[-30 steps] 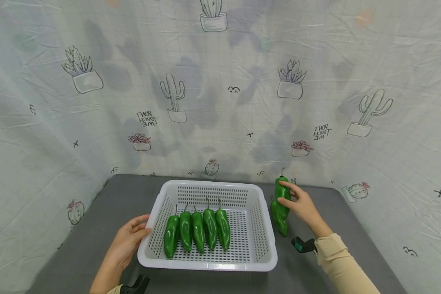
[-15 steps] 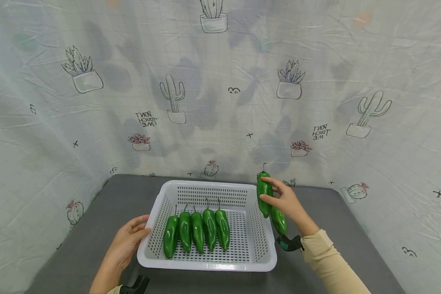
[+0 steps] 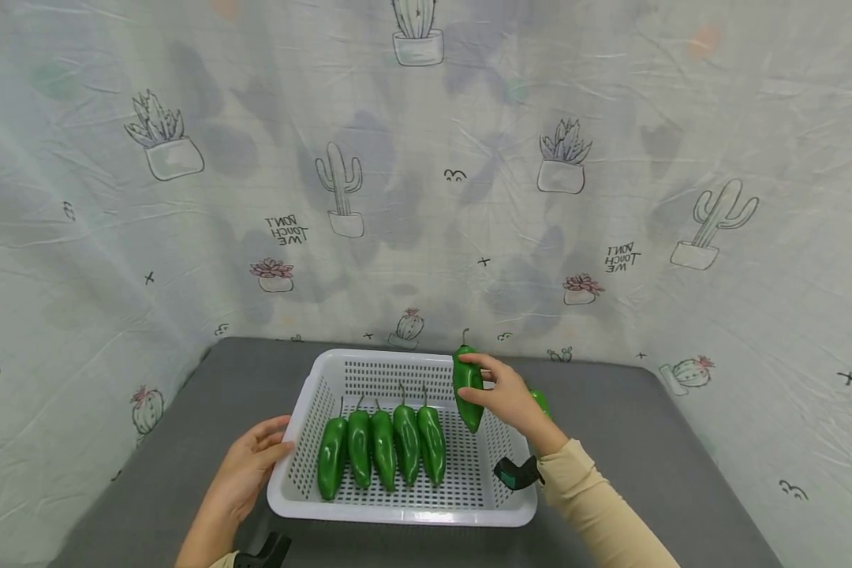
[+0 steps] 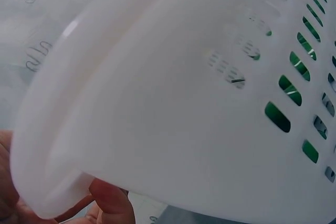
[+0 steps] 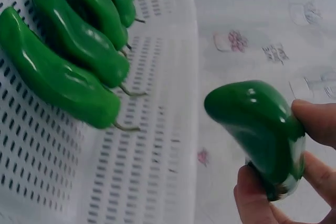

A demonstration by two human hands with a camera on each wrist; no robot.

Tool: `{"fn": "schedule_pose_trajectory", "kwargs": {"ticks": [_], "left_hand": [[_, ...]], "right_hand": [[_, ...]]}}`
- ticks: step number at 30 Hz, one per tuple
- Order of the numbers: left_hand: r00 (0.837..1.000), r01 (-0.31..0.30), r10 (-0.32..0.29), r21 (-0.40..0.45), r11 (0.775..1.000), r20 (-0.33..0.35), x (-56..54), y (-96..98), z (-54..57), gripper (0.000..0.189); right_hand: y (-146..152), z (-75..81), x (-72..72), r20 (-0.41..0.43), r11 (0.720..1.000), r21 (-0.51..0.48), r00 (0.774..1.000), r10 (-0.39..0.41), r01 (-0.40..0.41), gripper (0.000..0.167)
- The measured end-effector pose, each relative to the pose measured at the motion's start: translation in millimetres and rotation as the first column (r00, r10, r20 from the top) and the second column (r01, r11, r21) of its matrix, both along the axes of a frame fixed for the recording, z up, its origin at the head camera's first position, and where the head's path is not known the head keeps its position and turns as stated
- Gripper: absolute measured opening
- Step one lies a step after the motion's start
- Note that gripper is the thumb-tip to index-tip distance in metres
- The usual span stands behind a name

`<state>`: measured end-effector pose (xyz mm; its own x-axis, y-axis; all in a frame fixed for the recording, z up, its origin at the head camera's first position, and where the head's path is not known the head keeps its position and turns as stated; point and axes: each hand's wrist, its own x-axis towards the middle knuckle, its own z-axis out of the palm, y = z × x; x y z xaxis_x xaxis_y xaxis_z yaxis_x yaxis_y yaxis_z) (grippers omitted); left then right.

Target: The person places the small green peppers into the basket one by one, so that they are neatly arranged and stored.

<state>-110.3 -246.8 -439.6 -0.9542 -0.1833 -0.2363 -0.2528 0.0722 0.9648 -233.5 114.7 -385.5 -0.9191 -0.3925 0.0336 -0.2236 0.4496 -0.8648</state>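
Note:
A white perforated plastic basket (image 3: 397, 515) holds several green peppers (image 3: 383, 450) side by side, stems pointing away. Over the basket's right part, my right hand (image 3: 504, 394) pinches another green pepper (image 3: 468, 386) upright between thumb and fingers. The right wrist view shows this held pepper (image 5: 257, 124) with fingers on both sides of its stem end. At the basket's left rim, my left hand (image 3: 248, 465) holds the edge; in the left wrist view its fingers (image 4: 113, 203) reach under the rim (image 4: 58, 119).
One more green pepper (image 3: 539, 401) lies right of the basket, mostly hidden behind my right hand and wrist. The grey table (image 3: 625, 442) spreads around the basket. A whitish curtain (image 3: 426, 197) with cactus drawings hangs behind and at both sides.
My right hand has carried the pepper leftward from the right side of the table to above the basket. The left hand stays at the rim.

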Motion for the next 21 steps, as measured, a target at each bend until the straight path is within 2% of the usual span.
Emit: {"fn": "schedule_pose_trajectory", "kwargs": {"ticks": [5,13,21], "left_hand": [[1.0,-0.002,0.003,0.003,1.0,-0.003,0.5,0.3,0.3,0.055],[1.0,-0.002,0.002,0.001,1.0,-0.001,0.4,0.1,0.0,0.054],[1.0,-0.005,0.005,-0.006,1.0,-0.003,0.1,0.1,-0.7,0.054]], "right_hand": [[-15,-9.7,3.3,0.009,0.996,0.088,1.0,-0.003,0.003,0.05],[-24,-22.2,6.6,-0.013,0.976,0.192,0.994,0.105,-0.101,0.048],[-27,-32.4,6.4,-0.002,0.95,0.28,0.99,0.143,-0.137,0.047]]}}
